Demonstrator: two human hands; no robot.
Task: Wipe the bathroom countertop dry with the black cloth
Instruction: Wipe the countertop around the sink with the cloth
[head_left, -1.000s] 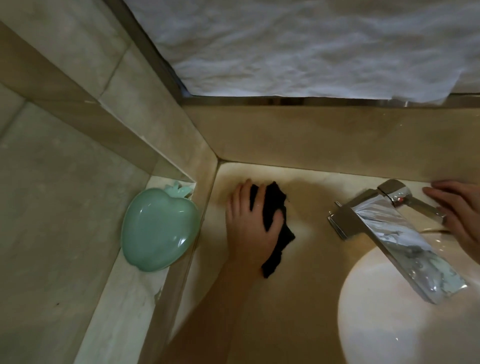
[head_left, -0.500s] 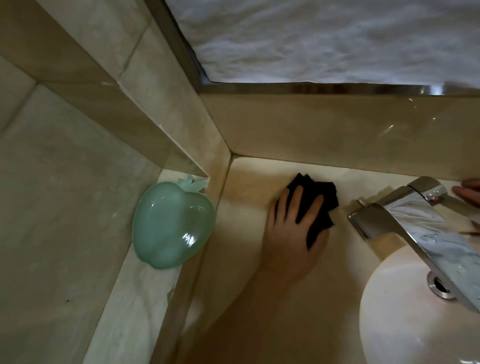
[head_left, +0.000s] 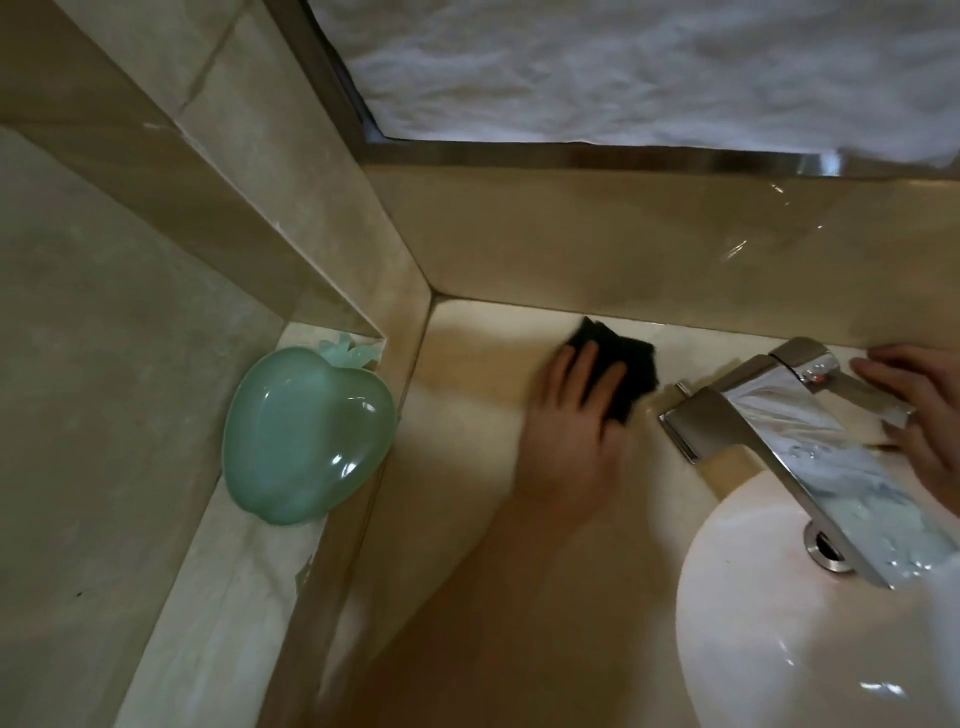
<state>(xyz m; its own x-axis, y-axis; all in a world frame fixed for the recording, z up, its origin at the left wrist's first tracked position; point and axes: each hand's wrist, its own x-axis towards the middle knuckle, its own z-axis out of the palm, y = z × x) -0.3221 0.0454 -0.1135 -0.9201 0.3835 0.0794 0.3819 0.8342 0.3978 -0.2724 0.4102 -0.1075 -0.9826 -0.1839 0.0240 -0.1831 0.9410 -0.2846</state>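
Our left hand (head_left: 574, 421) lies flat on the black cloth (head_left: 621, 366), fingers stretched out straight across it and pressing it down onto the beige countertop (head_left: 483, 415); the hand is blurred, so we cannot tell whether the thumb curls under the fabric. The cloth sits bunched near the back of the counter, close to the wall and just left of the base of the metal tap (head_left: 769, 431). Our right hand (head_left: 914, 415) rests with loose, mostly straight fingers on the counter behind the tap, next to its handle, and grips nothing that we can see. The tap's flat spout reaches over the white sink (head_left: 779, 649). On the lower ledge to the left sits a green apple-shaped dish (head_left: 306, 436), well apart from the cloth.
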